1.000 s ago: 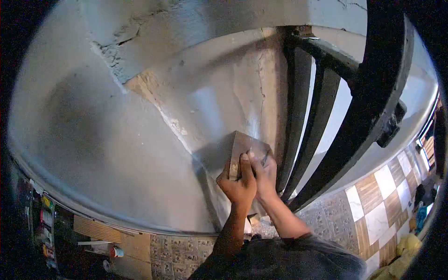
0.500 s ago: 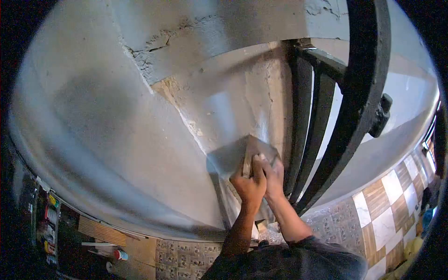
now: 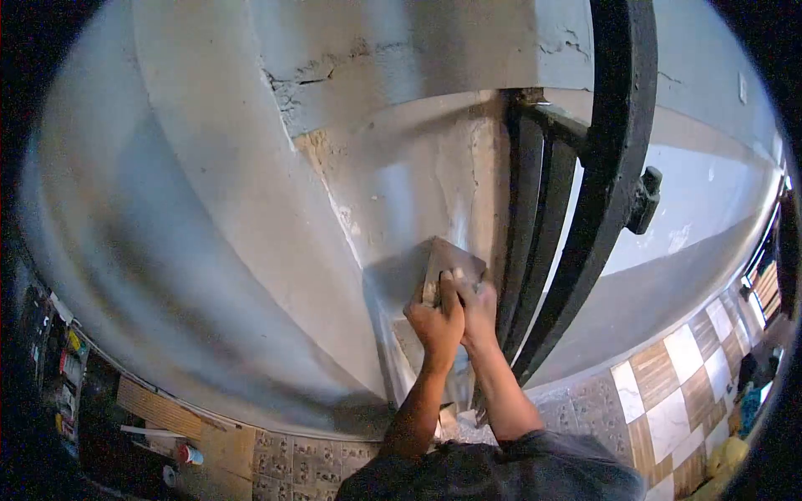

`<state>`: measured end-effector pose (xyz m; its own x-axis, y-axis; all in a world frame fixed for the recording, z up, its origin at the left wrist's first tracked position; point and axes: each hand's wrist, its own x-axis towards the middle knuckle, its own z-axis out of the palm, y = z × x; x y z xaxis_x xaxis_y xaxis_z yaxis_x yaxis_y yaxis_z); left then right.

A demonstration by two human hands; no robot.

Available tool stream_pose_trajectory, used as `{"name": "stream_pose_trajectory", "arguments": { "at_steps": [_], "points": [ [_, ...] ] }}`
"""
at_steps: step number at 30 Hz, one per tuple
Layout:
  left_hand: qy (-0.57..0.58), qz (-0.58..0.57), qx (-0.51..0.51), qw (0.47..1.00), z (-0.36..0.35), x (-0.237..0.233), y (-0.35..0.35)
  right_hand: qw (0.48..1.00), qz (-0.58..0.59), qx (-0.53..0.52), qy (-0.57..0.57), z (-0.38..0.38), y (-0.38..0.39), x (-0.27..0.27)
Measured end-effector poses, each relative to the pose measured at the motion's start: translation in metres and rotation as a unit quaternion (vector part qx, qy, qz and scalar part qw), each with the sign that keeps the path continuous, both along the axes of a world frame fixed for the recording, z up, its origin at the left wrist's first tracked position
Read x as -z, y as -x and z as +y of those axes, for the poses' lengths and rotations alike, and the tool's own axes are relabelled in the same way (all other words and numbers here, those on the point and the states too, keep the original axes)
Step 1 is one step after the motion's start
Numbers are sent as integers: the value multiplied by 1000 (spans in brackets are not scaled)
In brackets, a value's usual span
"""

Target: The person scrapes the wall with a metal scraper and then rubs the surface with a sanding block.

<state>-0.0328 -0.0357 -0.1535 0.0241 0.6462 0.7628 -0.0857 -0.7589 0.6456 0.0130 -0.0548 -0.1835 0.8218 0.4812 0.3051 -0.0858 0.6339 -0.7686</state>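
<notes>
Both my hands are on a plastering trowel (image 3: 462, 259), its flat blade against a pale, plastered strip of wall (image 3: 401, 179). My left hand (image 3: 434, 324) is closed around what looks like its handle, mostly hidden by the fingers. My right hand (image 3: 479, 311) sits beside it with bent fingers pressed to the trowel's back. A shadow falls on the wall left of the blade. The strip has a rough, chipped edge on its left, and a cracked ledge (image 3: 351, 79) crosses above it.
Close on the right stands a black metal gate (image 3: 614, 167) with a latch knob (image 3: 643, 200). A smooth grey wall (image 3: 225, 192) curves away left. Below are patterned floor tiles (image 3: 313, 459), a red-and-white tub (image 3: 190, 454) and checkered tiles (image 3: 668, 376) at right.
The view has shifted, so the left wall's edge lies further right and the gate further left. Both hands keep hold of the trowel at nearly the same spot on the wall.
</notes>
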Motion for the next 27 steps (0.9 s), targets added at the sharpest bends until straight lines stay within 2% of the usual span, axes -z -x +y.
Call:
{"name": "stream_pose_trajectory", "arguments": {
  "at_steps": [1,2,4,5,6,8,9,12,13,14,16,18,20,21,22,24,25,27],
  "points": [
    [84,-2,34,996,-7,-3,1,996,-9,-29,82,-3,-9,8],
    [173,-3,67,983,-12,-2,3,996,-7,-29,88,-6,-6,7],
    [177,-44,105,978,-10,6,-2,998,-12,-21,62,-9,-7,-1],
    [168,-47,112,978,-9,6,2,992,-46,-4,118,-10,-8,3],
    [157,-50,120,979,-8,6,4,992,-46,-3,114,-8,-7,4],
    [140,-20,88,986,0,20,-1,992,-84,54,70,-6,-4,8],
    [143,-44,106,983,3,17,-4,983,-116,32,141,-9,-10,5],
    [178,-57,121,975,-2,-8,0,991,-56,22,121,-8,-7,-30],
    [199,-57,123,971,-5,-17,0,991,-78,23,108,-9,-10,-24],
    [196,-57,127,971,-6,-12,-2,991,-79,27,105,-9,-10,-11],
    [72,-17,69,995,-11,4,-6,997,-9,62,39,-7,-10,14],
    [75,-9,79,994,-11,-6,-6,996,-5,59,74,-11,-7,-12],
    [163,-98,160,969,-9,-32,-11,998,-13,39,46,-1,-17,-33],
    [191,-23,166,967,-3,-39,-6,999,-22,-7,39,-9,-14,-53],
    [192,-23,166,967,-5,-35,-6,999,-22,-8,40,-9,-15,-45],
    [151,0,134,979,-10,-18,-5,991,-35,72,107,-14,-11,-20],
    [149,-2,134,980,-3,-13,-10,991,-37,72,105,-14,-12,-27],
    [-4,-12,29,1000,10,-9,-19,990,-56,70,109,-15,-11,-47]
  ]
}}
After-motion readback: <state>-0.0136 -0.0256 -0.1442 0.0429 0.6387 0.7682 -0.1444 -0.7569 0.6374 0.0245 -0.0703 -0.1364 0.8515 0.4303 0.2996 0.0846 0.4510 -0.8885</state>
